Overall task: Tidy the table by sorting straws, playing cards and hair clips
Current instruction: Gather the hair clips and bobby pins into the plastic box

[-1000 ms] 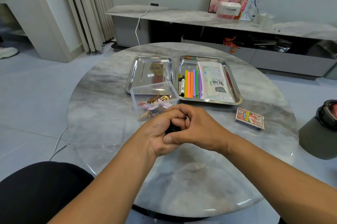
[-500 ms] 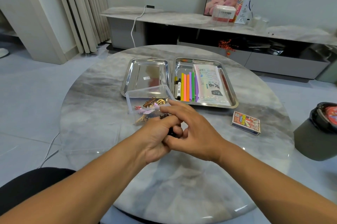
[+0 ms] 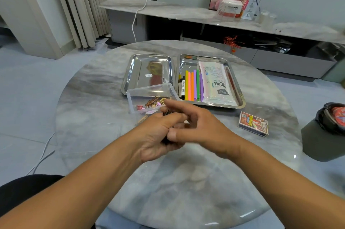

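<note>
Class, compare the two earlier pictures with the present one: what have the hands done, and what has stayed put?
The right hand has opened from its clasp, fingers now stretched toward the clear box. The left hand keeps its grip on a dark hair clip. The straws, both trays and the card pack have not moved.

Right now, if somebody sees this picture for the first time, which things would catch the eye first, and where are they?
First the two hands meeting at the centre: the left hand grips a dark hair clip, and the right hand reaches across to it. Behind them, bright straws lie side by side in the right steel tray. A red card box sits alone on the marble table, to the right.
</note>
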`<state>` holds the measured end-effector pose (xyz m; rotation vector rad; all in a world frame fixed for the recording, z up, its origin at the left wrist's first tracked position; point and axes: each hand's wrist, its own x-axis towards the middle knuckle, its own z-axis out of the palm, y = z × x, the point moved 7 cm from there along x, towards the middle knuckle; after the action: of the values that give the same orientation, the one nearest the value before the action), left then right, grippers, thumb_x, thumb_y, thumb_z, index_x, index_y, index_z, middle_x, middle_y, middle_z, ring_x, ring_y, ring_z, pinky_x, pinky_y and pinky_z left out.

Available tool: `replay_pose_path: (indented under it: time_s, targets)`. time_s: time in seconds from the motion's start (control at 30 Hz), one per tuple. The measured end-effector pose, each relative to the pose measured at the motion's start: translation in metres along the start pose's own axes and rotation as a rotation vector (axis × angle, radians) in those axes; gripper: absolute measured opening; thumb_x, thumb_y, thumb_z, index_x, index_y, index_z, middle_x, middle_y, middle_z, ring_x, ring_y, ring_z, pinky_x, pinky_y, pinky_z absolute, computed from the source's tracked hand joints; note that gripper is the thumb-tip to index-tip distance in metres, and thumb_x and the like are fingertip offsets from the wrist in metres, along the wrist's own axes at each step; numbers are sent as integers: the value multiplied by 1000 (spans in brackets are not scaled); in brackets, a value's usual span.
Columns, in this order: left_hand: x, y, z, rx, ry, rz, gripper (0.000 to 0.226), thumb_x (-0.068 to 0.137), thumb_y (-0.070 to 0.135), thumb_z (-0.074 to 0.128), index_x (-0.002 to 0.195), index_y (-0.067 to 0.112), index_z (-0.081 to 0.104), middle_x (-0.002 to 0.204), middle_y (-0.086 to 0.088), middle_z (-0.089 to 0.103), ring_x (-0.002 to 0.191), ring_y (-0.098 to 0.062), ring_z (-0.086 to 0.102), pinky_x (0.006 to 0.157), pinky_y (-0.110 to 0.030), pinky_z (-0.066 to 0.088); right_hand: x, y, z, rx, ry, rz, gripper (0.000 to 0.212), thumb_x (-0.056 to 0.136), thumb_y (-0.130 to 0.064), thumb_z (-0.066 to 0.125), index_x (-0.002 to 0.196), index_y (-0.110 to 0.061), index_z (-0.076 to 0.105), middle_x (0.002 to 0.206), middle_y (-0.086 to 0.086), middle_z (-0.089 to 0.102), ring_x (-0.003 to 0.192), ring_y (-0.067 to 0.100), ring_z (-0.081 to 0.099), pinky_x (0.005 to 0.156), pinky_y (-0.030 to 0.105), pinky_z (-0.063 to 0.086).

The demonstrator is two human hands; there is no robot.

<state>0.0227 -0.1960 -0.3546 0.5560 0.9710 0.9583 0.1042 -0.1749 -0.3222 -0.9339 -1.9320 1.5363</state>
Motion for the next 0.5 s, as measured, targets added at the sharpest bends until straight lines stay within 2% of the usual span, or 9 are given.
replay_pose_path:
  time_s: [0.1,0.2,0.27,0.33,0.37,0.43,0.5]
  targets:
    - [1,1,1,153,-47,6,5,95,8,54,96,13,55,55,4,35,42,-5,28,39,-17,31,5,5,-14,155,46,143,26,94,-20,61,118,-21,70,113,-5,72,104,4,67,83,22,55]
    - [3,-2,6,284,-105,41,30,95,4,49,119,18,61,55,4,31,43,-6,25,37,-17,25,6,9,-21,217,139,178,11,87,-10,68,95,-10,76,101,7,75,82,11,70,69,19,55]
    - [3,-3,7,290,-121,45,35,95,3,51,123,23,60,56,3,30,43,-6,25,38,-17,24,7,13,-19,270,146,199,8,85,-6,69,88,-8,76,95,8,75,79,14,70,67,20,55]
    - [0,-3,10,272,-149,15,22,95,8,56,115,16,59,58,2,29,42,-5,25,37,-17,24,9,16,-21,324,145,229,13,85,-10,68,94,-1,73,88,12,72,79,17,67,68,24,57]
    - [-2,-3,12,253,-171,0,10,94,12,60,103,13,58,58,2,28,41,-5,25,36,-16,24,10,18,-22,347,145,242,22,85,-14,68,98,4,71,84,12,69,79,17,65,70,25,57]
    - [-5,-6,15,189,-211,-39,20,88,19,66,82,18,47,58,3,25,40,-4,24,36,-15,24,10,18,-27,361,154,242,34,84,-21,67,104,6,67,86,15,67,83,19,65,76,29,57]
    - [-4,-7,14,81,-201,-60,24,83,21,67,74,20,45,58,4,24,40,-3,25,35,-14,24,9,12,-31,301,173,173,33,87,-26,64,108,-2,69,103,12,72,100,17,68,85,31,56]
